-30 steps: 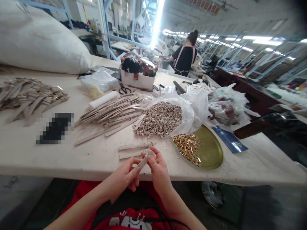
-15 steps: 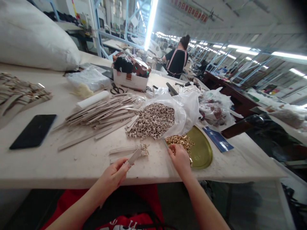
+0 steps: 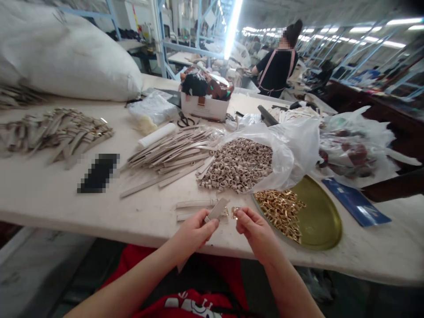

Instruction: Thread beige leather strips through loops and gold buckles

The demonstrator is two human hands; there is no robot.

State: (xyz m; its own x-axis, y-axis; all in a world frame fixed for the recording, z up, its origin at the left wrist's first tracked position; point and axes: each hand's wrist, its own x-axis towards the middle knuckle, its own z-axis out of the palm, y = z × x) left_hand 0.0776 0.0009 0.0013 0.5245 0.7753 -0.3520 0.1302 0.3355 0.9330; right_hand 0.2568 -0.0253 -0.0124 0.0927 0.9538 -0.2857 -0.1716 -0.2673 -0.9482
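My left hand (image 3: pixel 195 232) is closed around a beige strap (image 3: pixel 217 209) whose end points up and to the right. My right hand (image 3: pixel 256 230) pinches a small gold buckle (image 3: pixel 235 212) just right of the strap's tip. Both hands hover over the near edge of the white table (image 3: pixel 139 216). Two finished straps (image 3: pixel 195 204) lie on the table just beyond my left hand. A gold tray (image 3: pixel 318 216) holding a heap of gold buckles (image 3: pixel 281 211) sits right of my right hand.
An open plastic bag spills beige loops (image 3: pixel 240 165) behind my hands. A pile of loose beige straps (image 3: pixel 172 154) lies left of it, another pile (image 3: pixel 59 132) farther left. A blurred dark flat object (image 3: pixel 98 173), a box (image 3: pixel 203 106) and scissors (image 3: pixel 183 119) sit behind. A person (image 3: pixel 276 66) stands at the back.
My right hand went to the gold tray and came back to the strap's end with a gold buckle. My left hand kept hold of the strap throughout.
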